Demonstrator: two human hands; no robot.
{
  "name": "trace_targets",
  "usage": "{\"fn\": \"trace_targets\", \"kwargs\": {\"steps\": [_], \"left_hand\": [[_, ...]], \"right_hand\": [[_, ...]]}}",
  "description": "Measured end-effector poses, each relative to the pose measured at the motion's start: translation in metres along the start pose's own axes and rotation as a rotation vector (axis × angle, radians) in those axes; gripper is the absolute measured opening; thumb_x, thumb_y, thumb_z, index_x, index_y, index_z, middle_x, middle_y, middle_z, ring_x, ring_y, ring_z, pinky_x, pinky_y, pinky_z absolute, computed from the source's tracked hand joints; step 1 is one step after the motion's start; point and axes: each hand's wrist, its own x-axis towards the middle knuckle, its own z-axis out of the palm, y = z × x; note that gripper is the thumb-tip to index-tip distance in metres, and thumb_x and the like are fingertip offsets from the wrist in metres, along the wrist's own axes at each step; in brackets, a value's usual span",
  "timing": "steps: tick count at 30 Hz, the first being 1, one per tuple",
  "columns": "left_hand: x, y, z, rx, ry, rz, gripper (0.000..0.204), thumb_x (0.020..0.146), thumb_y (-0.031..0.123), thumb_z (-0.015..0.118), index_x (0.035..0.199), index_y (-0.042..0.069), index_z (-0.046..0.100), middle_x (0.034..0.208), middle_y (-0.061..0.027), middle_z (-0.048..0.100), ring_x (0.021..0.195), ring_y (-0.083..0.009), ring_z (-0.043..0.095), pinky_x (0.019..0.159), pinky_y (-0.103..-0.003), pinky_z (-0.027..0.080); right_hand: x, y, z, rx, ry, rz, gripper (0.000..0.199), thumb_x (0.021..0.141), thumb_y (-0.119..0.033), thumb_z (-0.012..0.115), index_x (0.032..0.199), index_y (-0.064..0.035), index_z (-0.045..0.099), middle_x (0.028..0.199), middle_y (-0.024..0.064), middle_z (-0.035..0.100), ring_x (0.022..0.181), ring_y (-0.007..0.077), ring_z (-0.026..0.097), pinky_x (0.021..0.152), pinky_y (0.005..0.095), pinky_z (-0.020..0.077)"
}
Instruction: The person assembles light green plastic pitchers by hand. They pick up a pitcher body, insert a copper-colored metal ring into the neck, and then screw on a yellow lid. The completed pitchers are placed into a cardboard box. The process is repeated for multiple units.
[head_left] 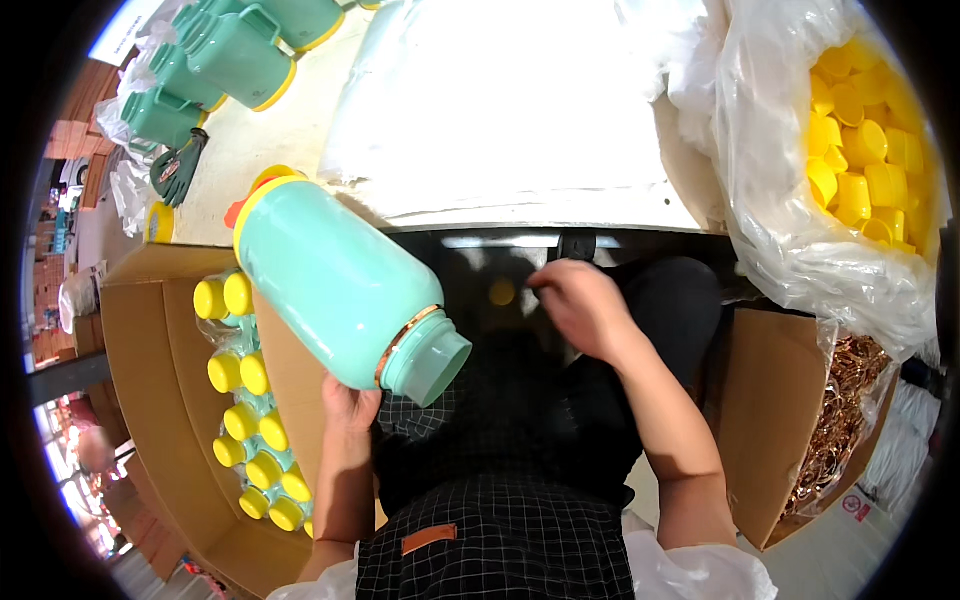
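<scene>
A large mint-green thermos bottle (pixel 335 280) lies tilted across my lap, its yellow base up by the table edge and its uncapped neck pointing down to the right. Around the shoulder runs a thin copper-coloured ring (pixel 405 345). My left hand (pixel 350 402) supports the bottle from below near the neck; the bottle hides most of its fingers. To the right of the bottle, and apart from it, my right hand (pixel 585 308) hovers over my lap with the fingers curled in. Whatever its fingertips may hold is too dark to make out.
Yellow-capped bottles (pixel 240 420) fill part of a cardboard box (pixel 160 390) at left. Green jugs (pixel 235 60) and a dark glove (pixel 180 168) occupy the table's far left. At right, a plastic bag holds yellow cups (pixel 865 145), above a carton of copper-coloured rings (pixel 840 425).
</scene>
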Motion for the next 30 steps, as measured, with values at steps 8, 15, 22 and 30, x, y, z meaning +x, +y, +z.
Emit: {"fn": "trace_targets", "kwargs": {"steps": [8, 15, 22, 30], "left_hand": [[0.012, 0.009, 0.036, 0.097, 0.142, -0.142, 0.052, 0.096, 0.008, 0.057, 0.144, -0.004, 0.042, 0.137, -0.0224, 0.056, 0.125, -0.0354, 0.059, 0.105, -0.05, 0.052], [-0.005, 0.033, 0.045, 0.08, 0.37, -0.205, 0.054, 0.095, 0.006, 0.057, 0.145, -0.003, 0.041, 0.139, -0.0222, 0.055, 0.126, -0.036, 0.058, 0.105, -0.05, 0.051], [-0.011, 0.005, 0.093, 0.065, 0.533, -0.207, 0.056, 0.094, 0.005, 0.057, 0.147, -0.002, 0.039, 0.14, -0.0221, 0.053, 0.126, -0.0365, 0.058, 0.106, -0.051, 0.051], [-0.007, 0.005, 0.086, 0.064, 0.527, -0.261, 0.059, 0.093, 0.003, 0.057, 0.149, -0.001, 0.037, 0.142, -0.0219, 0.052, 0.127, -0.0372, 0.057, 0.106, -0.051, 0.05]], "right_hand": [[0.074, 0.213, 0.233, -0.154, -0.629, 0.444, 0.033, 0.089, -0.024, 0.059, 0.112, -0.0021, 0.069, 0.106, 0.0208, 0.072, 0.098, 0.038, 0.069, 0.086, 0.0453, 0.0543], [0.109, 0.343, 0.31, -0.318, -0.536, 0.549, 0.038, 0.09, -0.028, 0.06, 0.119, -0.0037, 0.065, 0.111, 0.0209, 0.07, 0.102, 0.0381, 0.068, 0.088, 0.0457, 0.0532], [0.138, 0.427, 0.36, -0.379, -0.596, 0.598, 0.044, 0.09, -0.033, 0.062, 0.125, -0.0054, 0.061, 0.116, 0.0211, 0.068, 0.106, 0.0382, 0.066, 0.09, 0.0462, 0.0522], [0.122, 0.42, 0.345, -0.304, -0.526, 0.646, 0.052, 0.09, -0.037, 0.063, 0.132, -0.0072, 0.057, 0.122, 0.0213, 0.066, 0.11, 0.0383, 0.064, 0.093, 0.0467, 0.0509]]}}
